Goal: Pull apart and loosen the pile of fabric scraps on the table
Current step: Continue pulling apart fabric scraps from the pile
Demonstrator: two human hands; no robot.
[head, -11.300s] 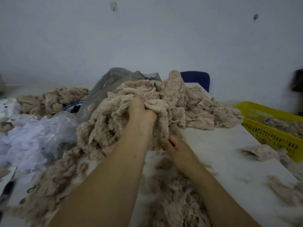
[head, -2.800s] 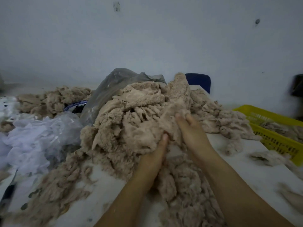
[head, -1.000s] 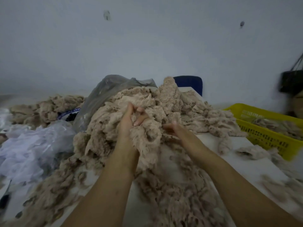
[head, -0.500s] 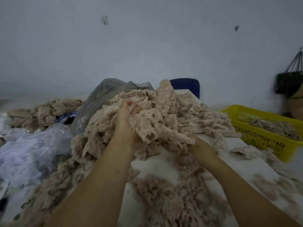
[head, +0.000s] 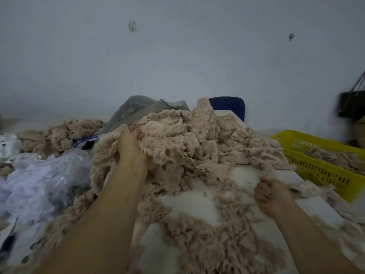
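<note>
Scrap pile [head: 189, 147] on table [head: 197, 206]: left hand [head: 131, 147] clutches its upper left flank, right hand [head: 269, 191] fisted on a strand trailing from its lower right edge.

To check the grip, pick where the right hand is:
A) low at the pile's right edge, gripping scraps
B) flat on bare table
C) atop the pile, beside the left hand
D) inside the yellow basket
A: the right hand is curled round scraps at the low right edge of the pile. It is far from the left hand, which grips higher up, and short of the basket.
</note>
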